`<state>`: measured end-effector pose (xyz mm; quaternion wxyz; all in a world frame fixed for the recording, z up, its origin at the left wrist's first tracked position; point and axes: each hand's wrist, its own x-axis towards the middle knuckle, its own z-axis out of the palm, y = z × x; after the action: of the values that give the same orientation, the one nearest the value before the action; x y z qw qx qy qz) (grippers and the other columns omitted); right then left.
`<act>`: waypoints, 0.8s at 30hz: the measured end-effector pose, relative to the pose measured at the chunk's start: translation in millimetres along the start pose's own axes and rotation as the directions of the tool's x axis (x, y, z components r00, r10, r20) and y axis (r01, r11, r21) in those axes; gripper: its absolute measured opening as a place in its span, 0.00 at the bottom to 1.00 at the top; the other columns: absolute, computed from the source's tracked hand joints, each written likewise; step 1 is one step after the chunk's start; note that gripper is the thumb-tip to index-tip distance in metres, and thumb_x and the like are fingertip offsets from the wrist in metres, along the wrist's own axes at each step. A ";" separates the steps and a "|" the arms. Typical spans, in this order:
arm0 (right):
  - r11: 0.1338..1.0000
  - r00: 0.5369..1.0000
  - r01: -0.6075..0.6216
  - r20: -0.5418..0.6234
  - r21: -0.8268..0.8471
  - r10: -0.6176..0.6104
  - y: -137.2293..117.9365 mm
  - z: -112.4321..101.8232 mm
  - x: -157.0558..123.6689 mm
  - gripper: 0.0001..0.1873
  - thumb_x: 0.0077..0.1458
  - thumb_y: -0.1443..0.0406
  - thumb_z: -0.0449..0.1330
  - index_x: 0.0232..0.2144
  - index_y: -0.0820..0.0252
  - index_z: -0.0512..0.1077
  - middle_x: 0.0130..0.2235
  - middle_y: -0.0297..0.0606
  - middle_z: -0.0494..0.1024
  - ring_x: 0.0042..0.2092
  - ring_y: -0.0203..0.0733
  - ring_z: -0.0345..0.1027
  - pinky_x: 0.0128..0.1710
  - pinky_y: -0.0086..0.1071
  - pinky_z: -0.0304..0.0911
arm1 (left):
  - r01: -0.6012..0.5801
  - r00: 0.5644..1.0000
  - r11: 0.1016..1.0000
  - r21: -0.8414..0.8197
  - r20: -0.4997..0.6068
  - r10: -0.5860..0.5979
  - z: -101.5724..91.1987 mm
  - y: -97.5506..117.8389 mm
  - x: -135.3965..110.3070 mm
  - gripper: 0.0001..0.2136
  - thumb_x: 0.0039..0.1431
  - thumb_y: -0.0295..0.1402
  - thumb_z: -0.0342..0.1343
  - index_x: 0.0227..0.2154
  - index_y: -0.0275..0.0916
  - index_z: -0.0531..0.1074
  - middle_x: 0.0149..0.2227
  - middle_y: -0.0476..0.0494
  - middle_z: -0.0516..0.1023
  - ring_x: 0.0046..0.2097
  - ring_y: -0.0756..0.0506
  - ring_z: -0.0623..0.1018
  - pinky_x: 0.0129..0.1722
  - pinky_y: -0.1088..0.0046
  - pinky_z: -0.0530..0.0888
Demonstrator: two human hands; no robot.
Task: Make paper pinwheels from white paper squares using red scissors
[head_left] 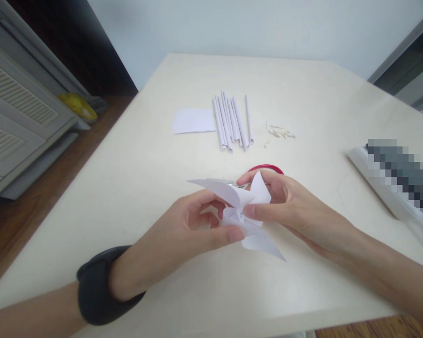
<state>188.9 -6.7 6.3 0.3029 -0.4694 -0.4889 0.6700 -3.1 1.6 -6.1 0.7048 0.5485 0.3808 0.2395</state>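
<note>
A folded white paper pinwheel (240, 211) is held just above the cream table (144, 188) between both hands. My left hand (183, 230), with a black band on its wrist, pinches the pinwheel's lower middle with thumb and fingers. My right hand (296, 206) is closed on it from the right, thumb pressed on the centre. Red-handled scissors (266, 169) lie just behind my right hand, mostly hidden.
Several rolled white paper sticks (231, 122) lie at the table's middle back, a white paper sheet (193, 120) left of them, small toothpick-like bits (280, 133) to their right. A blurred flat device (391, 183) sits at the right edge. A grey cabinet (17, 108) stands left.
</note>
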 end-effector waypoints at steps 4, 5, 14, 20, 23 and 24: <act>1.000 1.000 0.000 0.030 0.021 -0.001 -1.8 0.1 -0.1 0.15 0.50 0.68 0.59 0.41 0.53 0.63 0.38 0.34 0.73 0.39 0.40 0.68 0.36 0.32 0.62 | 0.003 0.999 0.999 -0.049 -0.036 -0.005 0.3 0.7 0.4 0.08 0.52 0.30 0.58 0.37 0.44 0.73 0.39 0.49 0.78 0.41 0.46 0.76 0.41 0.75 0.71; 1.000 0.999 0.002 0.038 0.026 -0.002 -2.1 0.1 0.1 0.15 0.50 0.68 0.59 0.41 0.53 0.63 0.38 0.34 0.73 0.38 0.39 0.68 0.36 0.31 0.62 | 0.005 0.999 0.998 -0.064 -0.044 -0.008 0.4 0.6 0.4 0.08 0.52 0.31 0.58 0.36 0.44 0.74 0.38 0.49 0.78 0.41 0.46 0.76 0.40 0.76 0.71; 0.998 0.998 0.005 0.055 0.055 -0.008 0.8 -0.6 0.4 0.14 0.51 0.68 0.60 0.40 0.53 0.63 0.37 0.33 0.72 0.37 0.36 0.65 0.34 0.28 0.59 | 0.026 0.994 1.000 -0.003 -0.102 -0.026 -0.2 3.1 -0.6 0.08 0.53 0.34 0.57 0.37 0.45 0.76 0.36 0.51 0.79 0.38 0.49 0.76 0.36 0.81 0.70; 0.996 0.997 -0.019 0.077 0.092 0.012 -3.0 2.5 -0.1 0.12 0.52 0.67 0.59 0.39 0.54 0.62 0.35 0.31 0.70 0.37 0.37 0.66 0.33 0.29 0.60 | 0.020 0.993 0.998 0.059 -0.116 -0.013 -1.0 -1.2 -1.8 0.10 0.54 0.31 0.57 0.39 0.47 0.75 0.35 0.53 0.79 0.36 0.50 0.76 0.33 0.81 0.70; 0.993 0.995 -0.062 0.090 0.096 0.053 -5.1 3.6 0.5 0.12 0.52 0.69 0.58 0.39 0.54 0.61 0.34 0.31 0.69 0.35 0.37 0.67 0.32 0.29 0.61 | 0.003 0.996 0.999 0.049 -0.089 0.002 0.0 -2.0 -0.8 0.11 0.53 0.30 0.57 0.40 0.47 0.75 0.36 0.53 0.79 0.39 0.48 0.76 0.37 0.79 0.71; 0.992 0.993 -0.079 0.096 0.097 0.069 -5.0 3.7 0.8 0.13 0.52 0.70 0.58 0.39 0.54 0.61 0.34 0.31 0.69 0.35 0.37 0.67 0.31 0.29 0.61 | 0.001 0.997 0.999 0.046 -0.082 0.003 0.4 -1.9 -0.4 0.11 0.53 0.30 0.57 0.40 0.46 0.75 0.37 0.52 0.79 0.40 0.48 0.76 0.39 0.78 0.72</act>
<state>184.9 -5.7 11.0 0.2783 -0.4400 -0.4501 0.7255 -3.2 0.6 -7.7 0.6757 0.5543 0.4146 0.2535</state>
